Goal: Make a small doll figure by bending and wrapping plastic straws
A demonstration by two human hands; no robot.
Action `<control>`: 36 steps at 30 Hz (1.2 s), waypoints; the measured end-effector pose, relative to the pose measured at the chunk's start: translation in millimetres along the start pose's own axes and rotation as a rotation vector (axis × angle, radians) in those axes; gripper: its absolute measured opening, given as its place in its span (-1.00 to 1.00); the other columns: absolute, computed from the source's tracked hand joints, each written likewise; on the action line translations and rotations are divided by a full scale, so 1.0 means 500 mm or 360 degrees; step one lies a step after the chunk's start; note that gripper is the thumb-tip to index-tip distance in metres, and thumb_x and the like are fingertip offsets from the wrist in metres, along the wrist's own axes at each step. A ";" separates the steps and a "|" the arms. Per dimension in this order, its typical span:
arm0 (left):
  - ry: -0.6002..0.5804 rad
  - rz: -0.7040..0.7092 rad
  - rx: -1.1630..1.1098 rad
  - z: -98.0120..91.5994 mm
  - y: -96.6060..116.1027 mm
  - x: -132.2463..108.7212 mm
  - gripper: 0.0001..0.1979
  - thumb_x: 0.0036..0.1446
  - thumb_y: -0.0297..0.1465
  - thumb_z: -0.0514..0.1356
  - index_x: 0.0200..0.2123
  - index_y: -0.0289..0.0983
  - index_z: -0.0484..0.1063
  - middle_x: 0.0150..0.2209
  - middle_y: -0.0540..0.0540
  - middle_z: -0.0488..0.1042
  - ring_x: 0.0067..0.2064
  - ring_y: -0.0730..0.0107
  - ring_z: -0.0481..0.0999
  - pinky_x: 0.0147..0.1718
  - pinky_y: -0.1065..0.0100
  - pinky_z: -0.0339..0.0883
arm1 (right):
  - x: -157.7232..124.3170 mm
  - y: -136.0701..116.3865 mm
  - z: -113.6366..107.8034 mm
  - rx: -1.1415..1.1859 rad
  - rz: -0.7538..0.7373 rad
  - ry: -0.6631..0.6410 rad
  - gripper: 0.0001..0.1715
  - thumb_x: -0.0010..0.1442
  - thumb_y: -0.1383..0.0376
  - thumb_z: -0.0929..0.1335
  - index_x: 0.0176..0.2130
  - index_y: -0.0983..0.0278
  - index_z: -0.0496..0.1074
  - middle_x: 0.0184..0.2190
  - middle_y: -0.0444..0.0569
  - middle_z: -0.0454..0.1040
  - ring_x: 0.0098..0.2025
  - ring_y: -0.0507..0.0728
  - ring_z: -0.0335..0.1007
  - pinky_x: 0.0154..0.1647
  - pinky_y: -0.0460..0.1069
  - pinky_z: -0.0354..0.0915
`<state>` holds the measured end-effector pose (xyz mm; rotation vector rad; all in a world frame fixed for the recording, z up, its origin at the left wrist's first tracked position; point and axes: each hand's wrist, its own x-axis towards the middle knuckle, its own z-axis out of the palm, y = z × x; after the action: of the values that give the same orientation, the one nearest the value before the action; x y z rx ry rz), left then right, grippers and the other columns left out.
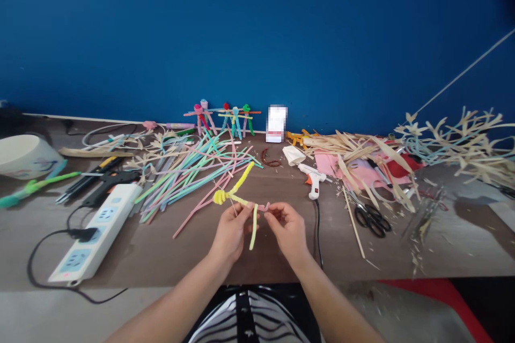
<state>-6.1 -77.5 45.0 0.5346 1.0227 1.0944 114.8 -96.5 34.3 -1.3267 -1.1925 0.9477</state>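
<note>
A yellow pipe-cleaner figure [220,196] with a coiled head is pinched in my left hand [233,230], over the table's front part. One yellow arm points up and away, and a yellow strip hangs down beside the fingers. Between my hands runs a short pink pipe cleaner [261,207]. Its right end is pinched by my right hand [287,228]. Several finished-looking pipe-cleaner figures [235,120] stand against the blue wall. A pile of pastel pipe cleaners [189,177] lies to the left of my hands.
On the left are a white power strip [100,230], a black glue gun [108,187] and a white bowl [30,155]. A white glue gun [314,179] with a cord, black scissors [372,218], pink cloth [328,163] and dried strips [362,144] lie right.
</note>
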 end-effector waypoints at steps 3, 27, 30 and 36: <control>-0.0008 0.0011 -0.0024 0.002 -0.004 -0.003 -0.76 -0.18 -0.31 0.27 -0.50 -0.37 0.37 -0.47 -0.05 0.43 -0.47 0.55 0.36 -0.60 0.56 0.26 | -0.004 -0.003 0.003 -0.0101 -0.0102 0.0052 -0.86 0.02 0.32 0.32 -0.34 0.31 0.39 -0.46 -0.08 0.44 -0.43 0.02 0.33 -0.39 -0.10 0.24; -0.0075 0.0268 0.0211 -0.002 -0.012 -0.014 -0.77 -0.08 -0.29 0.20 -0.43 -0.37 0.37 -0.43 -0.11 0.49 -0.40 0.37 0.48 -0.49 0.45 0.33 | 0.013 -0.029 -0.005 -0.0092 0.0293 -0.0175 -0.72 0.02 0.18 0.26 -0.48 0.35 0.40 -0.62 -0.08 0.42 -0.69 -0.04 0.20 -0.68 -0.14 0.15; -0.0084 0.0279 0.0247 -0.001 -0.014 -0.013 -0.78 -0.07 -0.29 0.19 -0.43 -0.37 0.38 -0.43 -0.11 0.49 -0.39 0.36 0.48 -0.48 0.44 0.33 | 0.014 -0.019 -0.009 -0.0288 0.0176 -0.0178 -0.73 0.04 0.20 0.24 -0.48 0.34 0.40 -0.63 -0.09 0.41 -0.67 -0.03 0.20 -0.66 -0.14 0.13; -0.0109 0.0248 0.0260 0.000 -0.016 -0.016 -0.79 -0.06 -0.30 0.20 -0.45 -0.37 0.37 -0.45 -0.11 0.50 -0.41 0.36 0.49 -0.44 0.43 0.34 | 0.019 -0.019 -0.019 -0.0676 -0.0073 -0.0238 -0.80 0.02 0.32 0.23 -0.57 0.29 0.34 -0.68 -0.18 0.31 -0.61 -0.02 0.19 -0.58 -0.16 0.08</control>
<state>-3.4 -87.9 41.9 0.7892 1.0285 1.1268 124.4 -89.8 45.9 -1.5709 -1.5954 0.7970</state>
